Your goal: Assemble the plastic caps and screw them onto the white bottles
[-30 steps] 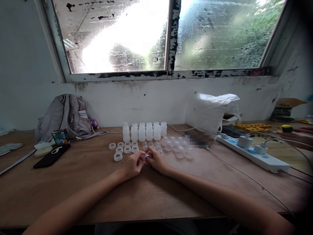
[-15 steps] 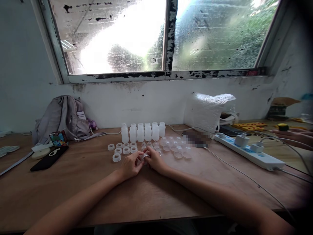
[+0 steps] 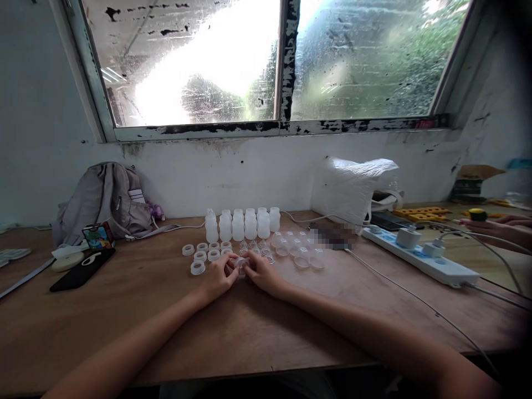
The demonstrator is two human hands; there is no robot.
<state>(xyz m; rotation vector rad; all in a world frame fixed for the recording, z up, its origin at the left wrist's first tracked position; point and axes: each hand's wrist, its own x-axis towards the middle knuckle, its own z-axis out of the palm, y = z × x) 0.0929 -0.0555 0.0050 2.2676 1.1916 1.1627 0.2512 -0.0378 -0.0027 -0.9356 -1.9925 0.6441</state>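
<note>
My left hand (image 3: 220, 276) and my right hand (image 3: 261, 273) meet over the table, both closed on one translucent bottle collar ring (image 3: 240, 262). Fingers cover much of the ring, and I cannot tell whether a teat sits in it. Several loose white collar rings (image 3: 198, 268) lie just left of my left hand. Beyond my fingers are clear teats (image 3: 253, 245), partly hidden by my right hand. Clear domed caps (image 3: 302, 261) are grouped to the right. Behind these, several frosted baby bottles (image 3: 238, 226) stand upright in a row; the leftmost has a narrower top.
On the left are a grey backpack (image 3: 103, 202), a black phone (image 3: 81, 271) and a small box (image 3: 98, 236). A white power strip (image 3: 419, 257) with cables lies to the right. At the far right, another person's hand (image 3: 486, 224) is near a yellow-topped object.
The ring has been turned, so its round face shows more between my fingers. Both hands have shifted slightly left and changed grip. The bottles and loose parts stay put.
</note>
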